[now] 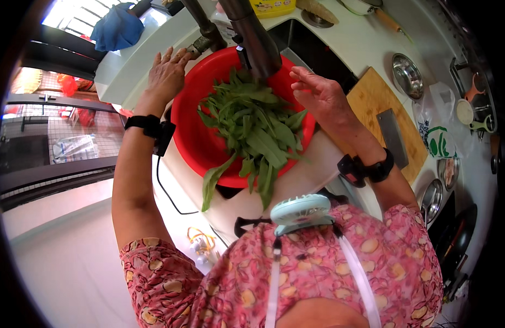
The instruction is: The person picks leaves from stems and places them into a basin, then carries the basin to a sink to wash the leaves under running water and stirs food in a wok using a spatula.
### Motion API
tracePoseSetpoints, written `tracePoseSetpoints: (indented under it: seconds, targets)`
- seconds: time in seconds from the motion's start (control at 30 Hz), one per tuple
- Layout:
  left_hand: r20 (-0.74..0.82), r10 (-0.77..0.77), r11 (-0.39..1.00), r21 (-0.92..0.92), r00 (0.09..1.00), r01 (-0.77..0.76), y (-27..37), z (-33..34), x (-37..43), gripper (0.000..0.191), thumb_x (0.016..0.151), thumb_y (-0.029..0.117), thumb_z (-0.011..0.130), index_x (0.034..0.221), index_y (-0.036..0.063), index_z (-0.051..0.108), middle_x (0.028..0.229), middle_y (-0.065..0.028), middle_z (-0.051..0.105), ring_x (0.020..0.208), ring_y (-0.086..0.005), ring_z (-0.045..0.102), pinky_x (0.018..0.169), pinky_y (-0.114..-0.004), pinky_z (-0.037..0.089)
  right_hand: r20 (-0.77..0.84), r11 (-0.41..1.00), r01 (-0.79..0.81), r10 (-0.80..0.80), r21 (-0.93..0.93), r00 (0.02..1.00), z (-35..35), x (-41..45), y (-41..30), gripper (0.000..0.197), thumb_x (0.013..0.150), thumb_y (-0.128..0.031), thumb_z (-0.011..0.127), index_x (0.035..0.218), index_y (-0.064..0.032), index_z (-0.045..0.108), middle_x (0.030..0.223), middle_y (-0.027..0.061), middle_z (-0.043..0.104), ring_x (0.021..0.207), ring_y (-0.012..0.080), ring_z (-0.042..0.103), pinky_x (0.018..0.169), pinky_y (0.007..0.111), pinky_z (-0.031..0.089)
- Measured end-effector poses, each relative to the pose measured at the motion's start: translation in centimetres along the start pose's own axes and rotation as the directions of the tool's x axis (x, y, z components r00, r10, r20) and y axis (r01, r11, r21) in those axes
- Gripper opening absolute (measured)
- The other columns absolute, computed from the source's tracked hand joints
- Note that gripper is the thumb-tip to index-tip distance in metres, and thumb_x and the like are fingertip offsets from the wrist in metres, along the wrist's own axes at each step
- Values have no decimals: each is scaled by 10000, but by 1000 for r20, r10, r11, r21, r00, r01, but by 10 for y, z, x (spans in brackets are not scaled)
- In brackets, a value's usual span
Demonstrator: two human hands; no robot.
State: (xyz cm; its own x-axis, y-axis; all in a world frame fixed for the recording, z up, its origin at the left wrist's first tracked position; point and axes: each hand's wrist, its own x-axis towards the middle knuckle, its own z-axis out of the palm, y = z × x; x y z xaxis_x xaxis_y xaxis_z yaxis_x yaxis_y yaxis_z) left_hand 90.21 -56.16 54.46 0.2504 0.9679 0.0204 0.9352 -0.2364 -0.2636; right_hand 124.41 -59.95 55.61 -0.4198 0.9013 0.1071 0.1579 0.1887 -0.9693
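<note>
A red plastic basin (191, 143) stands before me, heaped with leafy greens (252, 123); some leaves hang over its near rim. Above its far side is a dark faucet (256, 45). My left hand (168, 74) is at the metal valve handle (198, 46) left of the basin, fingers spread, with the fingertips near or touching it; whether it grips is unclear. My right hand (318, 92) is raised over the basin's right rim, fingers slightly bent, with nothing visible in it.
A cleaver (392, 137) lies on a wooden cutting board (365, 98) at the right. Behind the basin is a dark sink (310, 49). Steel bowls (407, 76) and a plastic bag (439, 119) are farther right. A blue cloth (117, 28) hangs at the upper left.
</note>
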Motion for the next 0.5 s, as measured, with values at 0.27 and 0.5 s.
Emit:
tracePoseSetpoints:
  seconds: [0.27, 0.5]
  targets:
    - [-5, -45, 999, 26, 999, 45, -4, 10, -17, 515, 794, 85, 470, 1297, 150, 381, 1381, -48, 322, 1269, -297, 294, 1045, -468, 211, 123, 955, -102, 141, -278, 982, -3, -37, 53, 329, 774, -90, 536, 1069, 57, 530, 799, 157, 620, 737, 162, 600, 657, 289, 460]
    - [-140, 235, 852, -447, 962, -273, 78, 7, -34, 411, 698, 52, 589, 1107, 41, 549, 1183, -123, 520, 1172, -346, 390, 1013, -393, 291, -19, 952, -243, 244, -184, 970, -7, -42, 57, 305, 770, -90, 531, 1031, 66, 557, 838, 149, 639, 735, 168, 602, 668, 275, 465]
